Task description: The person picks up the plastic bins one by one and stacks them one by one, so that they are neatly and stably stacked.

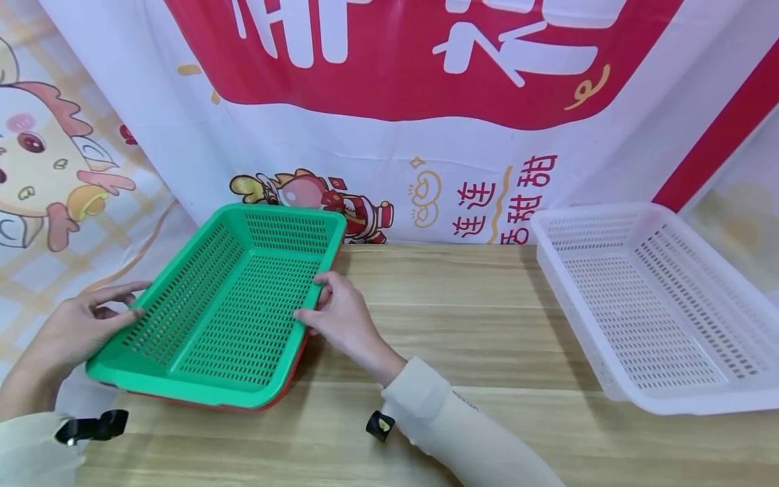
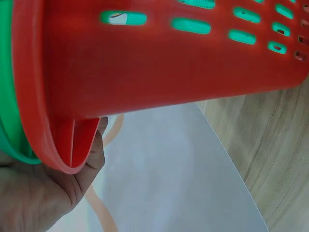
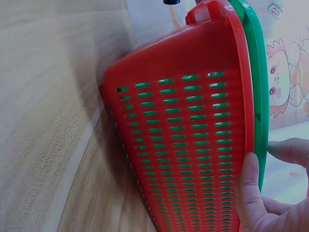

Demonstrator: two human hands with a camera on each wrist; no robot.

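A green plastic basket with slotted walls sits nested inside a red basket of similar shape, at the left of the table. In the head view only a thin red edge shows beneath the green rim. My left hand grips the left long side, with its thumb at the green rim; the left wrist view shows fingers curled under the red rim. On the opposite side my right hand pinches the stacked rims. The right wrist view has one fingertip against the red rim and another on the green.
A white slotted basket stands on the wooden table at the right. Behind the table hangs a red and white printed cloth; another patterned cloth borders the left side. Black straps are on the sleeves.
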